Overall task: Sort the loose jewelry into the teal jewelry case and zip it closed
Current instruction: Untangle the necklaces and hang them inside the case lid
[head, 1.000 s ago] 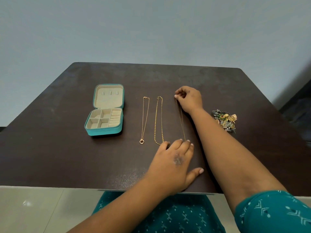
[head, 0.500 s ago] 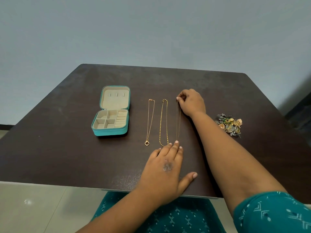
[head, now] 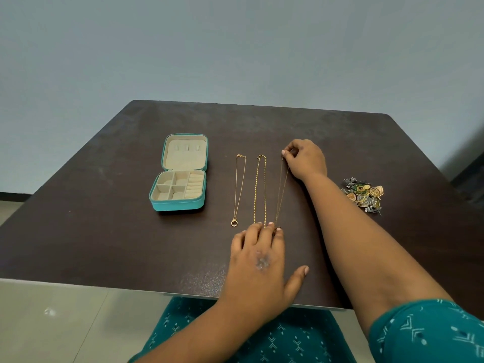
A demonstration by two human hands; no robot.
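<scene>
The teal jewelry case (head: 176,204) lies open at the left of the dark table (head: 104,231), its beige compartments bare. Three thin gold necklaces lie stretched out side by side: one with a ring pendant (head: 239,189), a thicker chain (head: 259,189), and a fine chain (head: 282,189). My right hand (head: 305,159) pinches the far end of the fine chain. My left hand (head: 262,258) lies flat on the table, its straight fingertips pressing on that chain's near end, which they hide.
A heap of small gold and silver jewelry pieces (head: 364,195) sits at the right, beyond my right forearm. The table's near edge runs just under my left wrist. A pale wall stands behind the table.
The fine chain has been drawn straighter, parallel to the other two. My left hand slid a little left along its near end while my right hand kept its pinch at the far end.
</scene>
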